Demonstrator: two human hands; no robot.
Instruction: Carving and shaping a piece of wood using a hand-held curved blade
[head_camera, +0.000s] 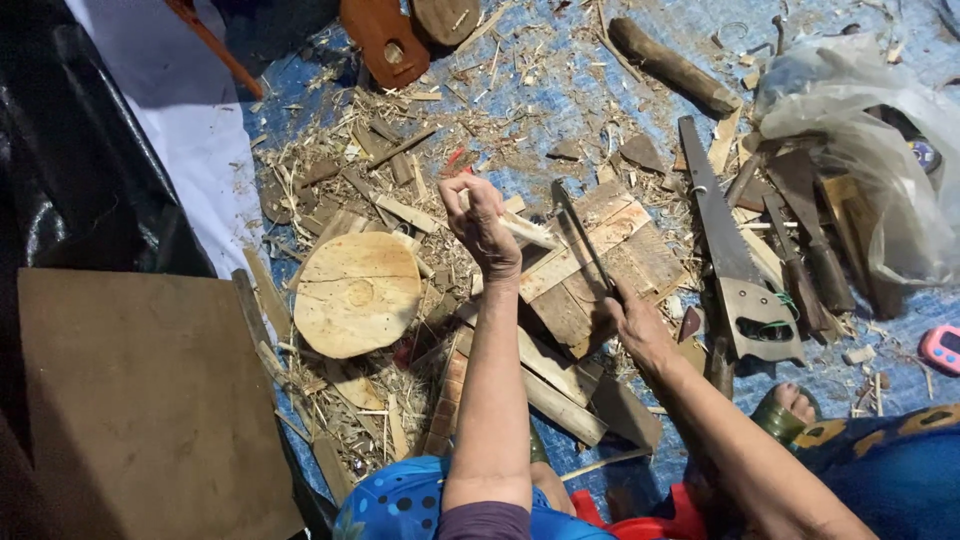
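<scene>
My left hand (478, 222) is raised over the wood scraps, fingers closed on a small pale piece of wood (528, 232) that sticks out to the right. My right hand (632, 322) grips the handle of a long thin blade (582, 232), which points up and away toward the wood piece. Both hands hover above a stack of flat wooden boards (585, 265) lying on a blue tarp (560, 95).
A round pale log slice (357, 292) lies left of my hands among chips and shavings. A hand saw (735, 262) and several wooden-handled tools (810, 255) lie to the right by a plastic bag (870, 130). A brown board (140, 400) lies at lower left, my foot (787, 408) at lower right.
</scene>
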